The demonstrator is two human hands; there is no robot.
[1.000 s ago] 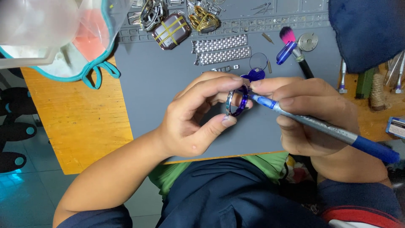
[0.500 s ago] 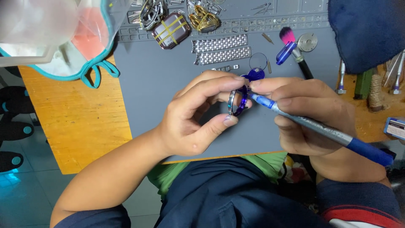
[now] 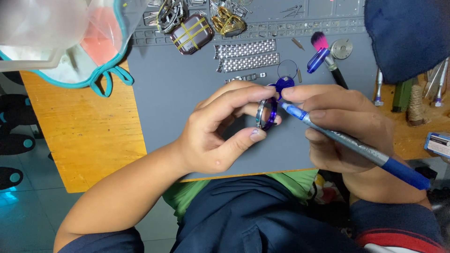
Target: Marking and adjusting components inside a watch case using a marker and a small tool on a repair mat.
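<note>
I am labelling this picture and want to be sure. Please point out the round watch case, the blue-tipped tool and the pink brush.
Round watch case (image 3: 266,114), head view, on its blue-tinted rim between the left fingers.
Blue-tipped tool (image 3: 349,143), head view, on its grey shaft.
Pink brush (image 3: 320,41), head view, on its bristles.

- the right hand (image 3: 347,126) has shifted its blue-tipped tool (image 3: 351,143) slightly lower along the round watch case (image 3: 266,114).
- the tool's far end has dropped a little.

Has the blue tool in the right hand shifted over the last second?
No. The blue tool tip sits at the round watch case, same spot below the metal band links.
</note>
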